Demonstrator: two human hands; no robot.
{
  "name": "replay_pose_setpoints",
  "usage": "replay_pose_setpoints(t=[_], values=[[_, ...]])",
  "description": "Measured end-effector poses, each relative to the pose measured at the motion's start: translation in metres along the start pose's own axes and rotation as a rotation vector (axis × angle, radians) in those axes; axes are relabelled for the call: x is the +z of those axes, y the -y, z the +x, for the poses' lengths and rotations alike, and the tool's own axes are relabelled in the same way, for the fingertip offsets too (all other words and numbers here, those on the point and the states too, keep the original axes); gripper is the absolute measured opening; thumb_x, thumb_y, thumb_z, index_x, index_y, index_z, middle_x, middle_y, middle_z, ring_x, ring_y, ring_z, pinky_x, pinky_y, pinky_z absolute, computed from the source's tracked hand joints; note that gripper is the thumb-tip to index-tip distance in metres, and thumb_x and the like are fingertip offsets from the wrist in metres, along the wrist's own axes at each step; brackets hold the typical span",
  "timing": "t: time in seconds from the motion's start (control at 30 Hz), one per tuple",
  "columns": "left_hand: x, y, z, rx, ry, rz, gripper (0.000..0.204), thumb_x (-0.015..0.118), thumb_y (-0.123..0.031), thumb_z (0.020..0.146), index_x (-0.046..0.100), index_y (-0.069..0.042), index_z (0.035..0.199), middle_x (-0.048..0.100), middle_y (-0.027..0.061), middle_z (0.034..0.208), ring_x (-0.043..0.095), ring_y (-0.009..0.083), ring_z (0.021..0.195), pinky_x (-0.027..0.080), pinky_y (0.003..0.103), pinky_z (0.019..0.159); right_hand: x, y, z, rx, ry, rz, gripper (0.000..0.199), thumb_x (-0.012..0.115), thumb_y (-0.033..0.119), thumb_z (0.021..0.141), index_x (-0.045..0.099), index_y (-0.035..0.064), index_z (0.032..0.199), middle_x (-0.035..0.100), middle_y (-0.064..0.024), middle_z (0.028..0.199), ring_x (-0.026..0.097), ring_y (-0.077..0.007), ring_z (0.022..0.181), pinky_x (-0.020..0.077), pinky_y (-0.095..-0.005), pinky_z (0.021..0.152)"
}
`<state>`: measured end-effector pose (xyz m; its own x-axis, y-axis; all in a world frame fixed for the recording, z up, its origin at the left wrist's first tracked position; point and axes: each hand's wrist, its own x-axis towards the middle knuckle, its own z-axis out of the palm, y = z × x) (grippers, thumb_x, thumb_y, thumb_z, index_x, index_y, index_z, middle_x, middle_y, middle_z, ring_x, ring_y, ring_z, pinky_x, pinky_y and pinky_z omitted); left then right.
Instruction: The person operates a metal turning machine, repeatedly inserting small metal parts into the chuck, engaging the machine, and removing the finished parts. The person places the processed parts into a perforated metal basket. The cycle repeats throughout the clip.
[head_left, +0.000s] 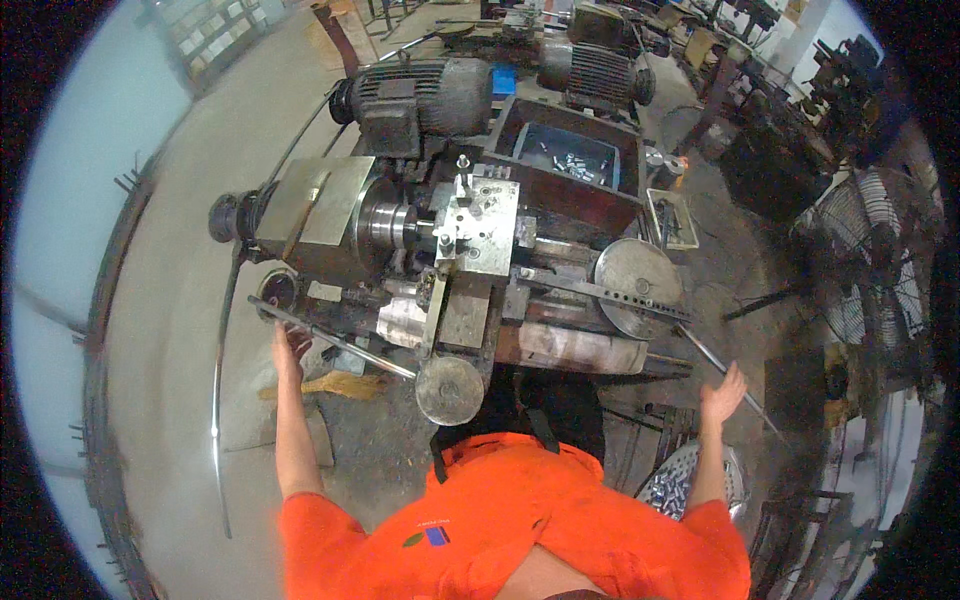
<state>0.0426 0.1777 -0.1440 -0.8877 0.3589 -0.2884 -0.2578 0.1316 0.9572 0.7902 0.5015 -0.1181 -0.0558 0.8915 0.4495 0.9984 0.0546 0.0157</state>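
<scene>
Head view: left hand [289, 345] spread open, touching the long steel rod [330, 337] that runs off to its right, while right hand [722, 393], fingers loose, rests against a thinner bar [735, 385] beside the lathe [450, 260].

The lathe [450, 250] stands ahead, a motor [415, 100] behind it, a parts bin [565, 160] behind-right, a fan [875, 260] far right, a basket of parts [680, 485] lower right.
</scene>
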Motion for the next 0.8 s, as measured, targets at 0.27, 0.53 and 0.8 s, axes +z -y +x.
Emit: replay_pose_setpoints(t=[0.27, 0.53, 0.8], values=[[0.022, 0.06, -0.002, 0.419, 0.362, 1.735, 0.037, 0.052, -0.041, 0.082, 0.065, -0.007, 0.085, 0.065, 0.0149, 0.087, 0.062, 0.0332, 0.082, 0.05, 0.044, 0.07, -0.02, 0.055, -0.081, -0.044, 0.238, 0.461, 0.057, 0.064, 0.016, 0.057, 0.056, 0.0009, 0.111, 0.052, -0.0212, 0.119, 0.05, -0.0357, 0.109, 0.0394, -0.0386, 0.093], [0.009, 0.2, 0.026, 0.289, -0.294, 1.389, 0.031, 0.055, -0.036, 0.079, 0.061, -0.008, 0.088, 0.064, 0.0169, 0.083, 0.062, 0.0369, 0.078, 0.049, 0.046, 0.068, -0.043, 0.114, -0.08, -0.066, 0.399, 0.69, 0.028, 0.062, 0.01, 0.058, 0.066, 0.0025, 0.085, 0.065, -0.0161, 0.087, 0.063, -0.0294, 0.082, 0.0492, -0.0345, 0.075], [0.005, 0.111, 0.02, 0.358, 0.323, 1.699, 0.049, 0.05, -0.053, 0.081, 0.055, -0.01, 0.105, 0.063, 0.0172, 0.097, 0.061, 0.0334, 0.089, 0.049, 0.042, 0.076, -0.089, 0.165, 0.018, -0.282, 0.349, 0.816, 0.03, 0.062, 0.006, 0.061, 0.067, 0.0049, 0.091, 0.065, -0.0171, 0.087, 0.064, -0.03, 0.081, 0.05, -0.0343, 0.074]])
